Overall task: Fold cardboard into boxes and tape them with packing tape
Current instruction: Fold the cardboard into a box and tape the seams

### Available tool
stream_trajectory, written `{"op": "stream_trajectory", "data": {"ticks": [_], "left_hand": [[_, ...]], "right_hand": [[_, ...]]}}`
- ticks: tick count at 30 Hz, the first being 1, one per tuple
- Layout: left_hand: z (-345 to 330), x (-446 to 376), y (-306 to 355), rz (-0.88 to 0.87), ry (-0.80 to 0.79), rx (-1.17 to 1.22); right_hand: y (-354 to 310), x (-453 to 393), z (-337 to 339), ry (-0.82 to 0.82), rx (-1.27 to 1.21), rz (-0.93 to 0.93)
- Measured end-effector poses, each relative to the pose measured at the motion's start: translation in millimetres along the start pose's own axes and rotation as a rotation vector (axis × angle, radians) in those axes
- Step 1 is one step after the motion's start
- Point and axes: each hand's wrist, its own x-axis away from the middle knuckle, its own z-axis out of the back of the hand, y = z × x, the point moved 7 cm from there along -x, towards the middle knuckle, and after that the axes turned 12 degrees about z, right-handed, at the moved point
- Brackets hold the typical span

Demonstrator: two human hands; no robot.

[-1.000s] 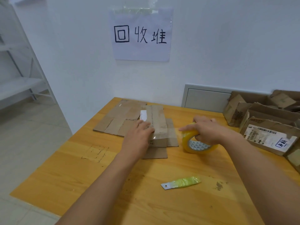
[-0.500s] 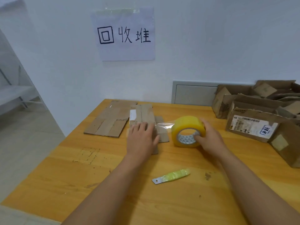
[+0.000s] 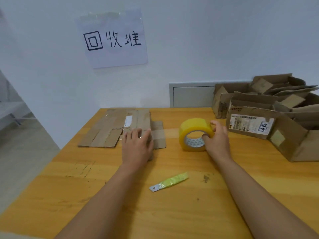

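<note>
A small folded cardboard box point(image 3: 141, 121) lies on flattened cardboard sheets point(image 3: 103, 133) at the table's far left. My left hand point(image 3: 137, 147) presses flat on the box's near end, fingers straight. My right hand point(image 3: 216, 138) grips a yellow roll of packing tape point(image 3: 194, 130), with fingers hooked into its core. The roll stands on edge to the right of the box. A clear strip of tape point(image 3: 170, 132) stretches from the roll to the box.
A yellow-handled cutter blade point(image 3: 170, 181) lies on the wooden table point(image 3: 172, 213) between my forearms. Several worn, open cardboard boxes point(image 3: 269, 118) crowd the far right. A paper sign point(image 3: 113, 38) hangs on the wall behind. The table's left edge drops to the floor.
My right hand pulled the tape roll to the right, away from the box, drawing out a longer strip. My left hand stayed pressing on the box.
</note>
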Motion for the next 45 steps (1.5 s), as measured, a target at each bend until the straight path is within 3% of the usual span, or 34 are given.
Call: {"op": "stream_trajectory", "data": {"ticks": [3,8,12,16,20,22,24,25,26,29,31,34,37,41,45], "left_hand": [[-4,0,-3,0.015,-0.021,0.014],[-3,-1,-5,0.038,-0.044,0.051],[-5,-1,-6,0.048,-0.042,0.067],[-3,-5,-15,0.061,-0.059,0.065],[-5,-4,-15,0.048,-0.055,0.117],[-5,-2,-18,0.026,-0.049,0.145],[-5,0,-21,0.024,-0.038,0.145],[-5,1,-22,0.027,-0.033,0.142],[-6,2,-22,0.029,-0.031,0.137],[-8,3,-24,0.028,-0.03,0.134],[-7,2,-26,0.025,-0.021,0.145],[-9,2,-28,0.004,0.0,0.155],[-11,3,-28,-0.029,0.051,0.19],[-12,2,-27,-0.036,0.072,0.203],[-13,-1,-27,-0.041,0.064,0.208]], "right_hand": [[13,10,-14,-0.108,-0.087,-0.083],[18,-2,25,0.116,0.0,-0.089],[35,11,11,-0.017,-0.045,-0.196],[38,2,35,0.114,0.091,-0.123],[29,7,38,0.144,0.201,-0.116],[10,18,46,0.252,0.308,0.011],[-24,34,43,0.313,0.343,0.294],[-40,41,33,0.244,0.317,0.437],[-55,48,15,0.059,0.26,0.554],[-70,93,-46,-0.781,0.245,0.57],[-68,112,-62,-0.974,0.363,0.604],[-76,116,-64,-0.955,0.392,0.651],[-75,101,-63,-0.917,0.308,0.541],[-93,61,-53,-0.62,-0.046,0.408],[-124,24,-53,-0.286,-0.365,0.4]]}}
